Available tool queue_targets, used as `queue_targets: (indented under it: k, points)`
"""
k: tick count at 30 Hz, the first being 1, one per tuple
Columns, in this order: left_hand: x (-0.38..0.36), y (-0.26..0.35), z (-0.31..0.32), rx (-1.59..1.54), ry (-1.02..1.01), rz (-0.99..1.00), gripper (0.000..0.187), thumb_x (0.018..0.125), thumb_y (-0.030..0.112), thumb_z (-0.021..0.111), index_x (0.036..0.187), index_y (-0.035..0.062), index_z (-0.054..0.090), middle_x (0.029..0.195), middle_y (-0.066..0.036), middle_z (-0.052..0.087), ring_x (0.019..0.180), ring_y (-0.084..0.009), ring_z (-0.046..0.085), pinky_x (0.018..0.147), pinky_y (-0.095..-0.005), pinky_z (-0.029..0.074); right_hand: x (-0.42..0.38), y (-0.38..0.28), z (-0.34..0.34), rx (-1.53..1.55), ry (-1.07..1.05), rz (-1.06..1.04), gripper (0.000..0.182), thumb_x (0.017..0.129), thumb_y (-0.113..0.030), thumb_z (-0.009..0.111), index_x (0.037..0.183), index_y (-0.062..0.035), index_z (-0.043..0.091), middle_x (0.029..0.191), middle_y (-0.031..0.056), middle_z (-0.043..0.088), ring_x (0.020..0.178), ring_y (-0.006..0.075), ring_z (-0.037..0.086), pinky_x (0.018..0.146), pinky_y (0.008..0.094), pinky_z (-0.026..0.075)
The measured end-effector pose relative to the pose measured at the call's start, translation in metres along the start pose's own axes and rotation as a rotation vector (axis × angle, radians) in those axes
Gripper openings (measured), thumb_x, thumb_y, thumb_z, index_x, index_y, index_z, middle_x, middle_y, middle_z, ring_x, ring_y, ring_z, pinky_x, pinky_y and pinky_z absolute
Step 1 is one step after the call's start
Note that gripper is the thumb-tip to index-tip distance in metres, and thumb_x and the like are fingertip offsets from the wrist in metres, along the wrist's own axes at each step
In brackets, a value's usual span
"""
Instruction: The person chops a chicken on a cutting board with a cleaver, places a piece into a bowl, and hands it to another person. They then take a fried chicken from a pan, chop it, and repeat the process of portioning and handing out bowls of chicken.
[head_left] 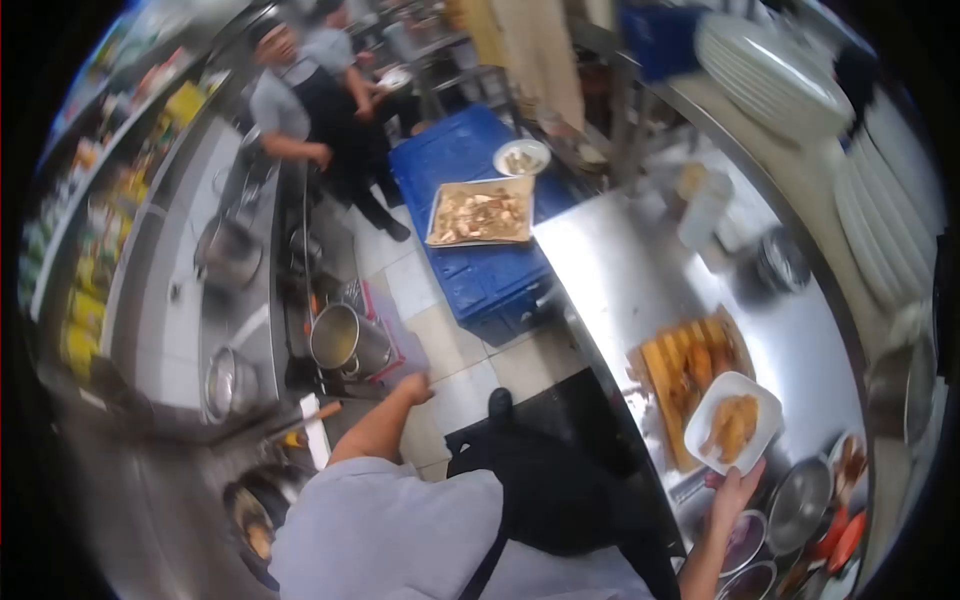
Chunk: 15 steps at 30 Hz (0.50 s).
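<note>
The right hand (737, 490) grips the near edge of a white square plate (732, 422), fingers curled up against its rim from below — the plate sits just above the fingertips, tilted slightly, with a piece of fried food (733, 425) lying in its middle. Around the hand, small metal bowls (798, 505) crowd the near end of the steel counter (640, 270). Just behind the plate lies a wooden board (668, 385) loaded with more golden fried pieces, the plate overlapping its near corner.

The left hand (413, 388) hangs out over the floor, well apart from the plate; whether its fingers are open or closed cannot be told, and it holds nothing that can be seen. Nearest it stands a steel stockpot (345, 340) by the stove.

Farther off, a tray of food (481, 213) and a white bowl (521, 157) rest on a blue crate (470, 270) — and beyond it two people (310, 110) stand in the aisle.
</note>
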<state>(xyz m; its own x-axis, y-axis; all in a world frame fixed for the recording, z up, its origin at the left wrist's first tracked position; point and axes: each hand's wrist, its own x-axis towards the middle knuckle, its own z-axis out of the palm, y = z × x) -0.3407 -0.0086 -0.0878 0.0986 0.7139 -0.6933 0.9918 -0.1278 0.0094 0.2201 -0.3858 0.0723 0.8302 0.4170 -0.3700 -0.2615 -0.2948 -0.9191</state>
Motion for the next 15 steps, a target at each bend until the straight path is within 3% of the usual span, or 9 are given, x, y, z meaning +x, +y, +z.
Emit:
queue_targets:
  k: [1,3,5,6,7,9,13,15]
  points:
    - [0.005,-0.035,0.010,0.105,-0.101,-0.041,0.048,0.080,0.036,0.072,0.112,0.0005,0.071,0.116,-0.023,0.068,0.111,-0.0385,0.063,0.100,-0.0442,0.049,0.012,-0.005,0.025,-0.026,-0.049,-0.206,0.060,0.085,0.002,0.041,0.144,-0.0031,0.036,0.125,0.0168,0.055,0.092,0.0239,0.064,0.059,0.0300,0.056]
    - [0.012,-0.076,0.024,0.065,-0.154,-0.023,0.052,0.080,0.038,0.071,0.116,0.0018,0.070,0.117,-0.022,0.068,0.112,-0.0370,0.063,0.099,-0.0432,0.049,-0.014,-0.074,0.105,0.022,-0.172,-0.207,0.055,0.083,0.002,0.039,0.139,-0.0021,0.041,0.112,0.0139,0.059,0.071,0.0180,0.063,0.049,0.0269,0.051]
    - [0.014,-0.096,0.019,-0.061,-0.101,0.004,0.051,0.079,0.038,0.072,0.115,0.0030,0.070,0.118,-0.021,0.068,0.113,-0.0354,0.064,0.099,-0.0421,0.049,-0.008,-0.095,0.192,0.094,-0.444,-0.097,0.050,0.083,0.001,0.041,0.132,-0.0017,0.044,0.109,0.0144,0.061,0.069,0.0190,0.064,0.046,0.0277,0.053]
    - [0.031,-0.111,0.031,-0.266,-0.022,-0.013,0.049,0.078,0.036,0.073,0.116,0.0053,0.070,0.120,-0.020,0.068,0.113,-0.0345,0.064,0.098,-0.0417,0.050,-0.004,-0.095,0.249,0.151,-0.480,-0.035,0.043,0.084,0.001,0.041,0.127,-0.0017,0.046,0.106,0.0157,0.062,0.064,0.0198,0.062,0.045,0.0286,0.052]
    - [0.038,-0.121,0.029,-0.282,-0.015,-0.013,0.049,0.078,0.036,0.073,0.116,0.0053,0.070,0.120,-0.020,0.068,0.113,-0.0345,0.064,0.098,-0.0417,0.050,-0.004,-0.105,0.305,0.141,-0.560,0.022,0.040,0.086,0.000,0.040,0.127,-0.0018,0.044,0.103,0.0170,0.062,0.062,0.0204,0.062,0.046,0.0297,0.052]
    - [0.058,-0.126,0.022,-0.467,0.201,0.138,0.050,0.078,0.039,0.074,0.113,0.0030,0.069,0.111,-0.021,0.070,0.101,-0.0359,0.068,0.089,-0.0438,0.053,-0.011,-0.115,0.418,0.161,-0.728,0.059,0.039,0.088,0.000,0.040,0.127,-0.0014,0.042,0.101,0.0179,0.061,0.061,0.0210,0.062,0.047,0.0310,0.054]
    - [0.045,-0.139,-0.031,-0.654,0.348,0.230,0.047,0.083,0.032,0.074,0.118,0.0016,0.065,0.117,-0.019,0.068,0.103,-0.0330,0.068,0.091,-0.0410,0.053,-0.033,-0.130,0.622,0.049,-0.838,-0.019,0.035,0.091,0.001,0.038,0.126,0.0004,0.040,0.097,0.0188,0.061,0.058,0.0213,0.061,0.045,0.0324,0.053]
    - [0.025,-0.151,-0.050,-1.027,0.425,0.198,0.040,0.086,0.022,0.072,0.119,0.0018,0.063,0.117,-0.017,0.068,0.105,-0.0304,0.067,0.090,-0.0402,0.053,-0.050,-0.134,0.698,0.080,-0.873,-0.066,0.034,0.092,0.000,0.038,0.126,-0.0004,0.040,0.097,0.0200,0.061,0.056,0.0213,0.061,0.046,0.0328,0.054]
